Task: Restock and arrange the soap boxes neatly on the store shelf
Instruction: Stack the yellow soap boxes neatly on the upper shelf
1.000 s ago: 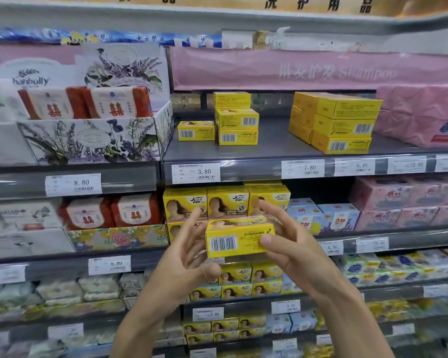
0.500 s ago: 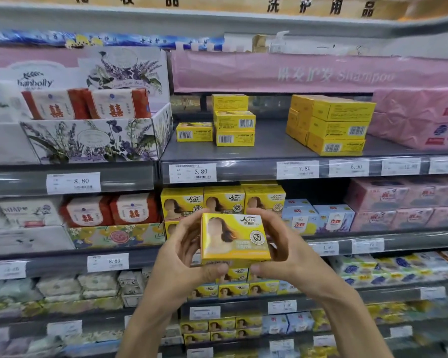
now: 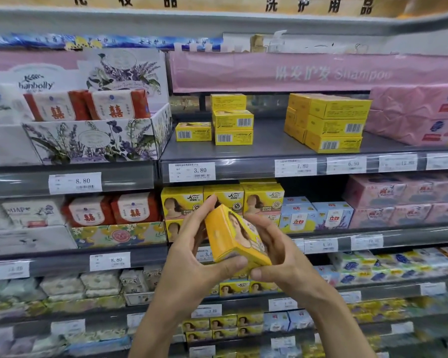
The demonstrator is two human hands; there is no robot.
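Your left hand (image 3: 192, 257) and right hand (image 3: 277, 254) both grip 1 yellow soap box (image 3: 233, 236), tilted, just in front of the matching row (image 3: 263, 200) — level it, portrait forward, then slide it in flush with those 3 fronts.

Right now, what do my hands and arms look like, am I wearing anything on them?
The left hand and right hand carry no gloves, and no ring shows. The left forearm and right forearm are uncovered down to the picture's lower edge: no sleeve, watch or bracelet in view.
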